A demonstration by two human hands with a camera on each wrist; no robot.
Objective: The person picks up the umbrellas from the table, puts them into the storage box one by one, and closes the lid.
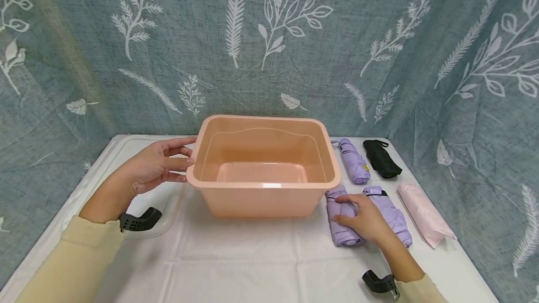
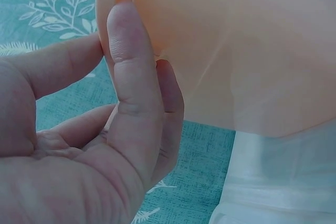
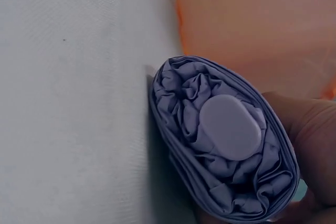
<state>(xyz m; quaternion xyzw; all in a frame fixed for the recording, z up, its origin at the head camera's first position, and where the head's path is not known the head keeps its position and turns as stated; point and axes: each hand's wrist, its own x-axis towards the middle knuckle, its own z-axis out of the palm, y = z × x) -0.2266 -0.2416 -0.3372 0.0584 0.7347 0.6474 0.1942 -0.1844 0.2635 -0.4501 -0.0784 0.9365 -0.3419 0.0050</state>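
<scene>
A peach plastic basin (image 1: 261,200) stands at the middle of the table, its inside bare. At its left end my left hand (image 1: 162,165) grips the rim, with the thumb (image 2: 134,72) lying against the basin wall (image 2: 252,66) in the left wrist view. On the right, my right hand (image 1: 364,214) holds a folded lilac umbrella (image 1: 338,219) between thumb and fingers, beside the basin. Its rolled cloth end and oval handle cap (image 3: 231,128) face the right wrist camera. Another lilac umbrella (image 1: 389,214) lies just right of that hand, partly covered by it.
Farther back on the right lie a third lilac umbrella (image 1: 354,162) and a black one (image 1: 382,159). A pale pink umbrella (image 1: 425,214) lies near the table's right edge. Under my left forearm is a translucent lid (image 1: 164,219). A patterned curtain (image 1: 248,83) borders the table.
</scene>
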